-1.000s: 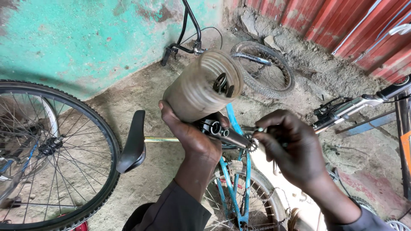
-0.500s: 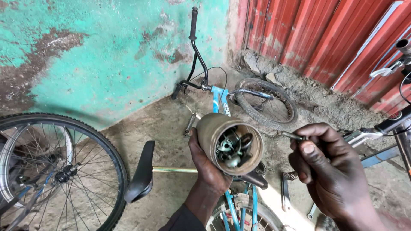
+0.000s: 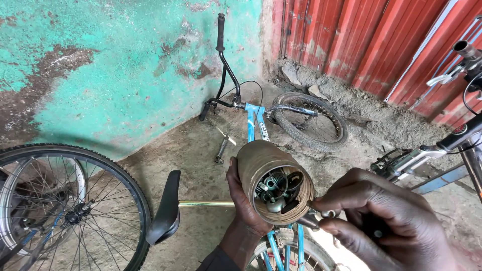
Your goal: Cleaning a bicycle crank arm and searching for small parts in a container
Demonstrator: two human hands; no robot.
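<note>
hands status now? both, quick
Left hand: closed around a dirty brown jar of small metal parts.
Right hand: fingers pinched on a small metal part at the jar's mouth.

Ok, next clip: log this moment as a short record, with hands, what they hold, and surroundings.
setting: dirt ground by a teal wall and red metal sheeting
left hand: holds a tilted jar, mouth toward the camera
jar contents: small metal parts
right hand: fingertips at the jar rim, pinching a small metal piece
nearby: blue bike lying on the ground, wheel at left, black saddle
</note>
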